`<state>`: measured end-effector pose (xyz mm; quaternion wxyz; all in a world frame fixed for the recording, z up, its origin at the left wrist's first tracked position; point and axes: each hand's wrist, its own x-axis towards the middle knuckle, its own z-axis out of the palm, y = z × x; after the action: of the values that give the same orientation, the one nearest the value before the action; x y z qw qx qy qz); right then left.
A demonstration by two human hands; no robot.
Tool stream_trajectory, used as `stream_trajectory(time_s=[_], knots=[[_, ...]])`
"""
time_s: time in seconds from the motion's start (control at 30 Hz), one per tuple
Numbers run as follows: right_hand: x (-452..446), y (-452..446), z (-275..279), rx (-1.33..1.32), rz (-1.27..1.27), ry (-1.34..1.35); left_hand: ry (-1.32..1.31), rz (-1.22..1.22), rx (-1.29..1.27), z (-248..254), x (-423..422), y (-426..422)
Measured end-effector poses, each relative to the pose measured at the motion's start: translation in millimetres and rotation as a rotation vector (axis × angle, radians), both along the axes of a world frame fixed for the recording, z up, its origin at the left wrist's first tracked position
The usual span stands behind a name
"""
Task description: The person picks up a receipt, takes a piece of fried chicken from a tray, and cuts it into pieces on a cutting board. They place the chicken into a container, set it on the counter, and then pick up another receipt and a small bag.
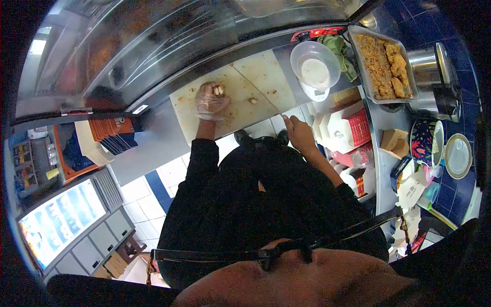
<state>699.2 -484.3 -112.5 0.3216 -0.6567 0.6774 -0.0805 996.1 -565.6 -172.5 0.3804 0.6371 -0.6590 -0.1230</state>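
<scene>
My left hand [210, 104], in a clear plastic glove, is closed around a small piece of food [218, 91] with a pale, cut-looking end. It rests over a white cutting board [192, 115] with brown crumbs and smears. At the board's front edge, my right hand [298, 132] is bare and closed on the near end of a long thin tool [255, 88], which lies slantwise over the board. Whether this tool is a knife or a rod is unclear. A small scrap [252, 100] sits beside it.
Right of the board stands a scale with a clear bowl [315, 64], then a green cloth [335, 51] and a tray of fried food [381, 69]. Red and white boxes [348, 130] fill a shelf below. Folded cartons [105, 135] stand at the left.
</scene>
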Motion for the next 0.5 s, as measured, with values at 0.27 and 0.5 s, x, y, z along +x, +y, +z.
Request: stream_trajectory(time_s=[0.27, 0.5], knots=[[14, -46, -1, -0.256, 0.249, 0.321, -0.353, -0.197, -0.007, 38, 20, 13], [34, -92, -31, -0.865, 0.407, 0.397, 0.144, -0.004, 0.041, -29, 25, 17]])
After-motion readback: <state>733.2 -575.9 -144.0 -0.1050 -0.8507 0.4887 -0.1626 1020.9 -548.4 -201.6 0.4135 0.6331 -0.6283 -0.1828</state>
